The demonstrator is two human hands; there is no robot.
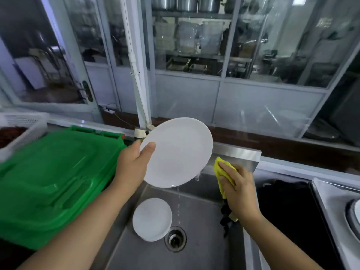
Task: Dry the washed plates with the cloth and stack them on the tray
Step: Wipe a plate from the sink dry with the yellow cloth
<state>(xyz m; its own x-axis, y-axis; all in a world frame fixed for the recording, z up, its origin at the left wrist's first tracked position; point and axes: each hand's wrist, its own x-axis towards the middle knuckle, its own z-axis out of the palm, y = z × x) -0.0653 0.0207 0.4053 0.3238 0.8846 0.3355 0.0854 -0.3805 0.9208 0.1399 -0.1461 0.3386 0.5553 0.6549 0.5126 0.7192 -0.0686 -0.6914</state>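
My left hand (132,164) grips a white plate (179,152) by its left rim, thumb on the face, and holds it tilted above the steel sink (204,250). Water drips from the plate's lower edge. My right hand (237,190) grips a yellow cloth (222,172) just right of the plate, apart from it. A second white plate (152,219) lies flat in the sink beside the drain (175,238).
A green plastic bin lid (52,178) fills the left side. A white basket (21,129) stands at the far left. A dark surface (288,215) lies right of the sink, with a white rim (352,215) at the right edge. A glass partition stands behind.
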